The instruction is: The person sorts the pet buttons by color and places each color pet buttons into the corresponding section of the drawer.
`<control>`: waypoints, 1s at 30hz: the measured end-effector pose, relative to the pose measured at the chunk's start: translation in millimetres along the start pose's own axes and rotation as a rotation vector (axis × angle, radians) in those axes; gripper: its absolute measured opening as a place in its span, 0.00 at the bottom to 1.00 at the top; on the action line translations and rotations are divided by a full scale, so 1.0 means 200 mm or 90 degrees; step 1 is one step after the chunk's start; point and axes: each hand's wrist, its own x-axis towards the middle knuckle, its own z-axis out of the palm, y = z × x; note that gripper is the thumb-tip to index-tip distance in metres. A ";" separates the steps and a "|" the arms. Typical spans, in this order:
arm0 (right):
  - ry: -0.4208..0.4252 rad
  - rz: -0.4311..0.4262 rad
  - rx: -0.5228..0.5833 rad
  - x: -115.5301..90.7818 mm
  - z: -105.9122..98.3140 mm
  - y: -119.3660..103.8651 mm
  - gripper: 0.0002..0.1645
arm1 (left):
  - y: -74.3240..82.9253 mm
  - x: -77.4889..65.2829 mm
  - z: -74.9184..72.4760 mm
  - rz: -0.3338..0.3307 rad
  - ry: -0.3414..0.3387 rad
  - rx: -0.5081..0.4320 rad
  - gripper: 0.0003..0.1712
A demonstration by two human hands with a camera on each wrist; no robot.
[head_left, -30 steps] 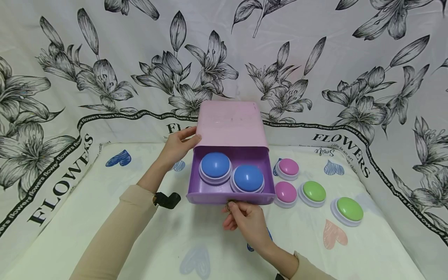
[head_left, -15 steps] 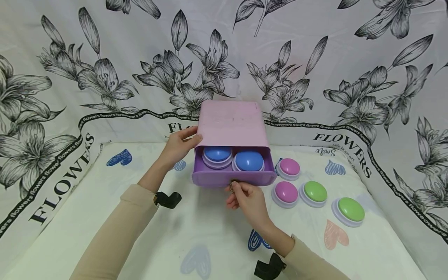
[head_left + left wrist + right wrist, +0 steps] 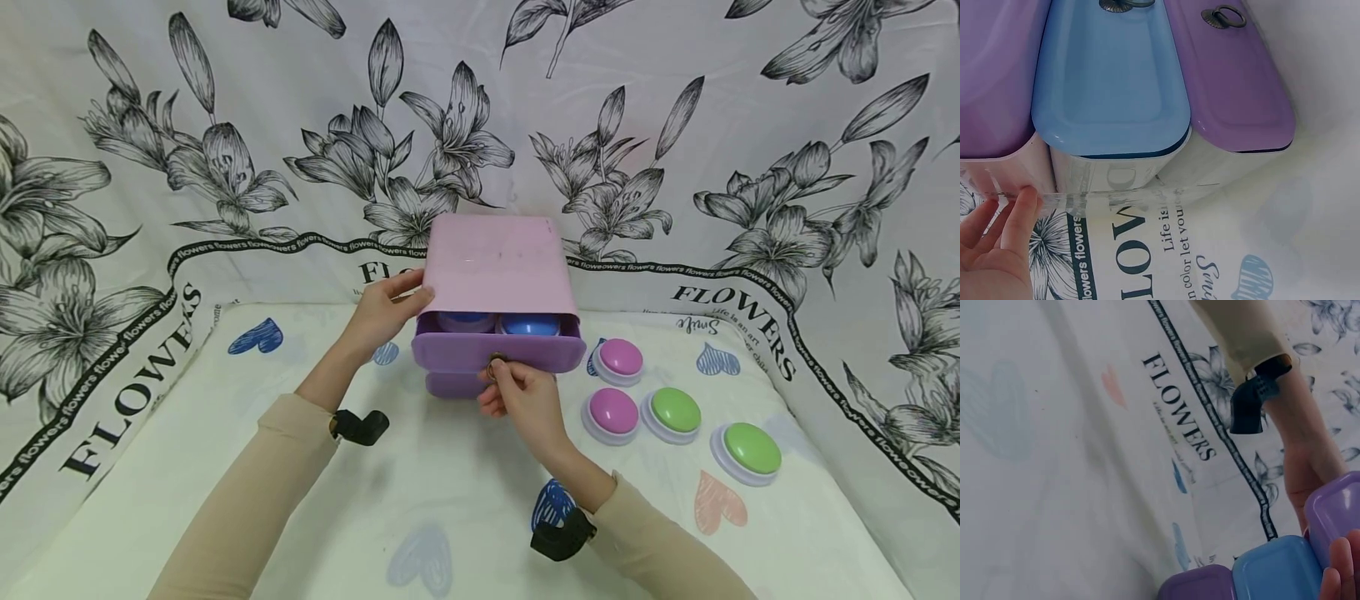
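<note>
A pink-topped drawer cabinet (image 3: 495, 262) stands at the middle of the cloth. Its purple top drawer (image 3: 450, 352) is partly pulled out, with two blue domed buttons (image 3: 530, 324) on white bases inside, mostly hidden under the top. My right hand (image 3: 531, 404) pinches the metal ring pull (image 3: 497, 364) on that drawer's front. My left hand (image 3: 384, 310) rests against the cabinet's upper left side, thumb at the front corner; in the left wrist view its fingers (image 3: 1019, 222) lie fairly straight along the pink wall. Below are a blue drawer (image 3: 1113, 75) and another purple drawer (image 3: 1238, 78), both closed.
Two pink domed buttons (image 3: 613, 411) and two green ones (image 3: 675, 409) sit on the cloth (image 3: 315, 517) right of the cabinet. A flower-printed curtain (image 3: 600, 50) hangs close behind. Black wrist mounts (image 3: 360, 427) stick out from both sleeves.
My right hand has pushed the top drawer inward, away from me, so the blue buttons have slid mostly under the pink top. My left hand has stayed on the cabinet's side.
</note>
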 end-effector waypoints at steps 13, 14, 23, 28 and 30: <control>0.014 -0.004 -0.009 0.11 0.01 0.02 0.22 | 0.01 -0.01 0.00 -0.001 -0.002 -0.001 0.32; 0.014 -0.004 -0.010 0.11 0.01 0.01 0.22 | 0.01 -0.01 0.00 -0.001 -0.002 -0.003 0.32; 0.024 0.006 -0.024 0.15 0.01 0.00 0.23 | 0.00 0.00 0.00 -0.004 -0.005 -0.010 0.32; 0.024 0.005 -0.020 0.17 0.01 0.00 0.23 | 0.00 0.00 0.00 -0.004 -0.003 -0.003 0.32; 0.023 0.006 -0.017 0.18 0.01 0.00 0.23 | 0.00 0.00 0.00 -0.001 -0.004 -0.002 0.31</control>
